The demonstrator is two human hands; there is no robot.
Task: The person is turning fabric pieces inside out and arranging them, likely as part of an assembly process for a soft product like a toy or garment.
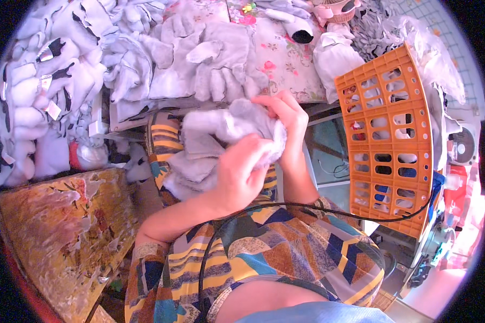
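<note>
A fluffy white-grey fleece glove [210,125] is up over my lap, in front of the table edge. My left hand [238,173] is closed on the near side of its cuff, thumb and fingers pinched together. At the far right side of the same cuff, my right hand [286,119] grips the fabric with bent fingers. Part of the glove hangs down to the left, over my patterned clothing [285,242]. Just beyond my hands, more fleece gloves [215,54] lie flat on the table. What is inside the cuff is hidden.
A floral cloth [285,62] covers the table. Big heaps of pale gloves [81,59] fill the left side. An orange plastic basket [392,144] stands tilted at right. A brown patterned board [64,231] is at lower left. A black cable [307,205] crosses my front.
</note>
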